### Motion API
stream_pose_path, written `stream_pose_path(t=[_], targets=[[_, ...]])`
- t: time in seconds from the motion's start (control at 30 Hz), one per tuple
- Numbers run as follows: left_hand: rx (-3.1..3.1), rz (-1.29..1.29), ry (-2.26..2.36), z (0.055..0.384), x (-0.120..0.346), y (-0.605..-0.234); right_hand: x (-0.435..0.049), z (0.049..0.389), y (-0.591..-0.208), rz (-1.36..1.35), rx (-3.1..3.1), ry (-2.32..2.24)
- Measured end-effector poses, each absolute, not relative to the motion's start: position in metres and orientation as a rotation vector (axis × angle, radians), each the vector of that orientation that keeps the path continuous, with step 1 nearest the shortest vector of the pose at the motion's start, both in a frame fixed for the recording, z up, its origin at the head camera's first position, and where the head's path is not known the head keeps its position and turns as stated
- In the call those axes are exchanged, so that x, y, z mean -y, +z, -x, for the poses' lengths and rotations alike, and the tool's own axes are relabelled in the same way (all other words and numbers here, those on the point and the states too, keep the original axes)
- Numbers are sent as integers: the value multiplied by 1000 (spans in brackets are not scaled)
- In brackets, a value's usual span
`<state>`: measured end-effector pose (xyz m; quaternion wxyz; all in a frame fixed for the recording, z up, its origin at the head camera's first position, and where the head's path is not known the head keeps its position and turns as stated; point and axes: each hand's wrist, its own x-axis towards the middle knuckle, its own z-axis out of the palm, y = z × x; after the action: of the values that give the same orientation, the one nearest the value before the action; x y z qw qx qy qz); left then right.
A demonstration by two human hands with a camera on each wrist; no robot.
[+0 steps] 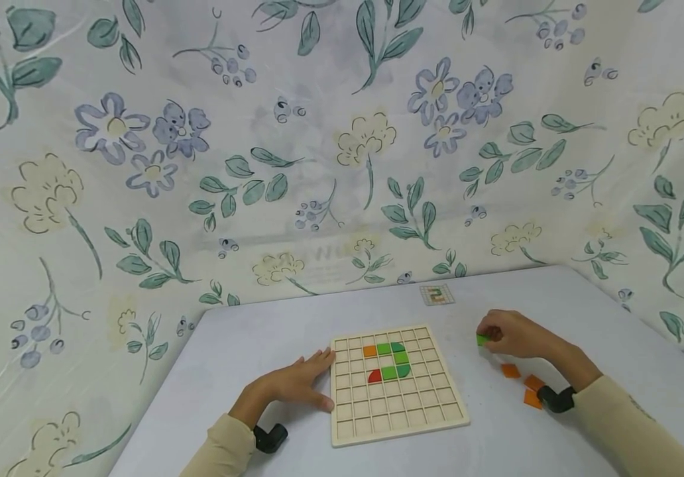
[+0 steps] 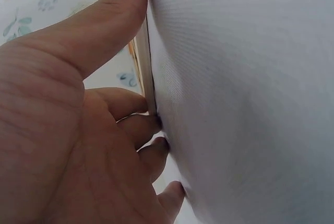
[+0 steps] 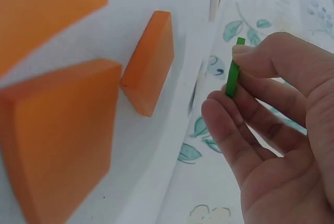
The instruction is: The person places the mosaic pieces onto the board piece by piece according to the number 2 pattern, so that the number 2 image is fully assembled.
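My right hand pinches a thin green tile between thumb and fingertips, over the table to the right of a wooden grid board. My left hand rests against the board's left edge, with its thumb and fingers spread out. In the board's upper middle cells lie an orange tile, several green tiles, some with a rounded corner, and a red rounded tile. In the left wrist view the fingertips touch the table beside the board's side.
Three orange tiles lie on the white table below my right hand, close to the wrist camera. A small card with a printed grid pattern lies near the back edge. Flowered cloth hangs behind the table.
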<state>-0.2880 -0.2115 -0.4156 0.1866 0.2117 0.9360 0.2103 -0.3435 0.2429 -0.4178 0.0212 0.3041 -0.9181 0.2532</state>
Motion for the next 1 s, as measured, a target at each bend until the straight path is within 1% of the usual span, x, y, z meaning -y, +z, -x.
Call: stream_pose_path(t=[0.77,1.0], targets=[[-2643,-609,580,289,212,-415,-228,342,-413,-1064,2795,839],[-2640,-612,593,289,212,-417,-215,340,-411,-1158,2795,885]])
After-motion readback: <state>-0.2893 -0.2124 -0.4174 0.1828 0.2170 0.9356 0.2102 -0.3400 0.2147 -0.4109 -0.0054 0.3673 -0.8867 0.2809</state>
